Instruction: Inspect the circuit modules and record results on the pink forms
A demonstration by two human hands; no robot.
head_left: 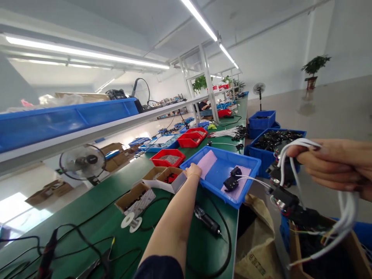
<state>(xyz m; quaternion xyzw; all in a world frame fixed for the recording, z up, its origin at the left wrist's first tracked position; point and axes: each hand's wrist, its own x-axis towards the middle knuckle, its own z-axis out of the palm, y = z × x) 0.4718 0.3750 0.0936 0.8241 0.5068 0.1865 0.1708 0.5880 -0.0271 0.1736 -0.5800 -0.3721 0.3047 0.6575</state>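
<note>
Right hand [328,164] holding up bundle of white cables [348,215] past right edge of green worktop [110,221]; grip wrapping firmly round cables, leaving no gap. Black housings [286,197] dangling from bundle, right of blue tray [222,159]. Left hand [194,170] resting at tray's left rim, beside pink sheet [207,164]; fingertips hiding, so cannot tell how far its grip is closing. Black parts [231,183] lying inside tray on second pink sheet [244,173]. Power screwdriver [207,221] lying near tray on worktop.
</note>
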